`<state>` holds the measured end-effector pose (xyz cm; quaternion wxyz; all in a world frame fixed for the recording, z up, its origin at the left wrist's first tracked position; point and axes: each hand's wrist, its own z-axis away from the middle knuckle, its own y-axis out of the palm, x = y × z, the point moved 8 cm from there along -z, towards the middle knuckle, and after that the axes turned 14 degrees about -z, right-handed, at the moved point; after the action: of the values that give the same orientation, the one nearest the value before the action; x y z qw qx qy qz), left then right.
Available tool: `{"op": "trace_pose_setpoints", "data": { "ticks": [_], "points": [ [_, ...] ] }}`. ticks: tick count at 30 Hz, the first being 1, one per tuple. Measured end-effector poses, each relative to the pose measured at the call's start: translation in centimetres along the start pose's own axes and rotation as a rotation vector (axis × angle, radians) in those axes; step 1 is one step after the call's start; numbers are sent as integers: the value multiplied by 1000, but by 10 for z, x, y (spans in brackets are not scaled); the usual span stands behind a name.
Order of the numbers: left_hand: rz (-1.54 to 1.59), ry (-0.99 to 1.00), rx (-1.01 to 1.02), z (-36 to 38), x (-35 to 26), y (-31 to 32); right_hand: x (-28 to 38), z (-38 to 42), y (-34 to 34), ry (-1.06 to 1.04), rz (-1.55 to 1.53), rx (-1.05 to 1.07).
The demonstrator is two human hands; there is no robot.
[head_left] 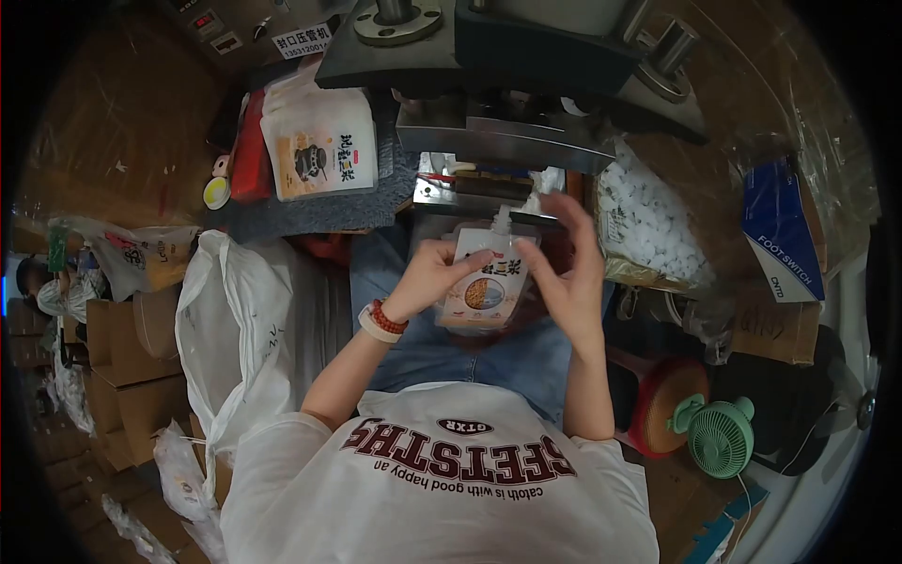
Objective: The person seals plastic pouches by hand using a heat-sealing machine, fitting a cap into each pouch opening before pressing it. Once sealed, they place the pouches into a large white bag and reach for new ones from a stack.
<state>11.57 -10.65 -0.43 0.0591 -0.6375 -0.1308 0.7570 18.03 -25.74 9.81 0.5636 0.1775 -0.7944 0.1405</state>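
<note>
A white spouted pouch (484,291) with printed lettering and a round picture hangs upright above my lap, its clear spout at the top corner. My left hand (427,277) grips the pouch by its left side, with the thumb across the front. My right hand (571,273) is at the pouch's right edge, thumb close to the base of the spout. Its fingers are spread apart and smeared by motion near the spout; whether the thumb touches the pouch is hard to see. Just beyond stands a press machine (507,136) with a metal plate below its jaw.
A stack of pouches (324,146) lies on a grey cloth (399,179) at the left. To the right is a bag of small white plastic pieces (648,221). A blue foot-switch box (785,230), a green fan (721,439) and a large white sack (235,329) surround me.
</note>
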Motion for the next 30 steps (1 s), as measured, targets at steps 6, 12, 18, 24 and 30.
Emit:
{"op": "trace_pose_setpoints", "data": {
  "ticks": [6, 12, 18, 24, 30],
  "points": [
    [469, -175, 20, -45, -2, -9, 7, -34, -83, -160, 435, -291],
    [456, -203, -10, -56, 3, -13, -75, -44, -96, 111, 786, -117],
    [-1186, 110, -714, -1, -26, -141, -30, -28, -98, -161, 393, -357],
    [-1314, 234, -483, 54, 8, -126, -3, -7, -41, -5, -388, -194],
    [-662, 356, -672, 72, -36, -104, 24, 0, 49, -82, -278, 226]
  ]
}}
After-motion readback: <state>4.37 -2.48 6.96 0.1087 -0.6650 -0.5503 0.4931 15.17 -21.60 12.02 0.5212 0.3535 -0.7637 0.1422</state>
